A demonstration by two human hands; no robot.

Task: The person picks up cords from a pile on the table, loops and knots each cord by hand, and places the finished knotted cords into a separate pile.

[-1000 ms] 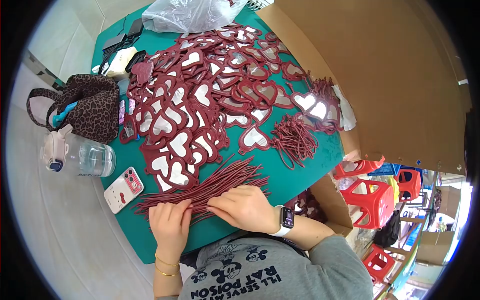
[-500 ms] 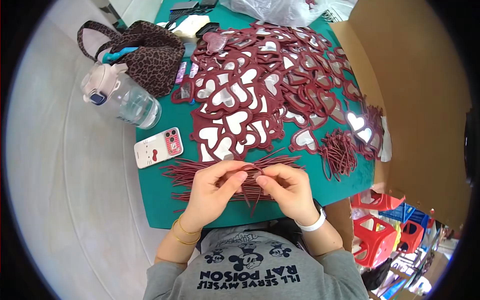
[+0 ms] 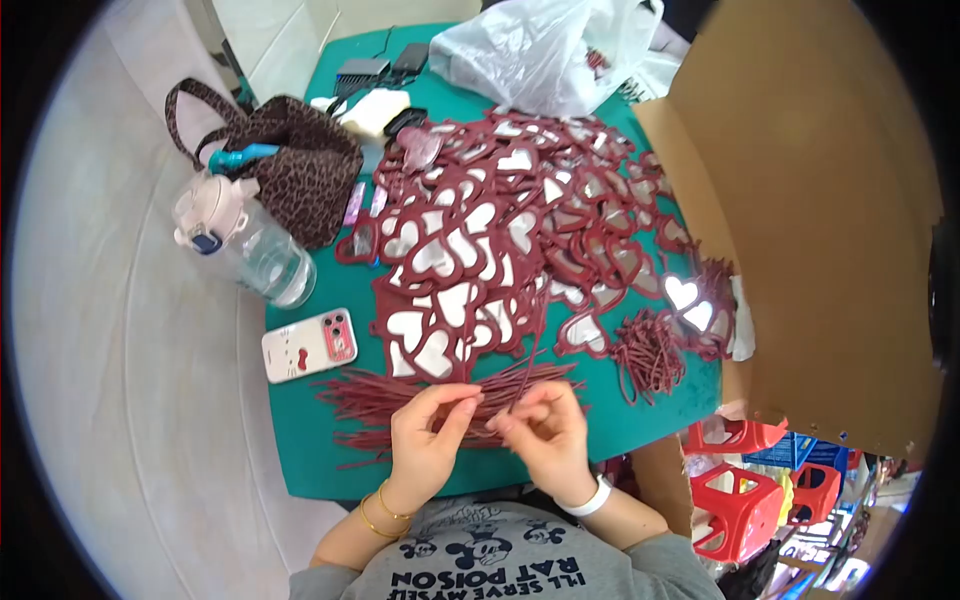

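Over the near part of the table, my left hand [image 3: 432, 432] is closed in a pinch, thumb against forefinger, on a thin dark-red cord. My right hand [image 3: 548, 432] grips a dark-red cord [image 3: 534, 345] too, and a length of it sticks up past the fingers toward the hearts. The fingertips hide the part between the hands. Beneath and around both hands lies a loose bundle of straight dark-red cords [image 3: 365, 402]. Just beyond is a large heap of dark-red heart-shaped pieces [image 3: 455, 305] with white or clear heart-shaped centres.
A pile of looped cords [image 3: 650, 355] lies right, beside a cardboard wall [image 3: 800, 220]. Along the left are a phone [image 3: 310, 345], a water bottle [image 3: 255, 250] and a leopard-print bag [image 3: 310, 170]. A white plastic bag [image 3: 540, 55] sits at the back. Red stools [image 3: 735, 510] stand below right.
My hands have moved slightly apart, and a length of cord now points upward from the right fingers. The view has tilted, so the table's things appear lower.
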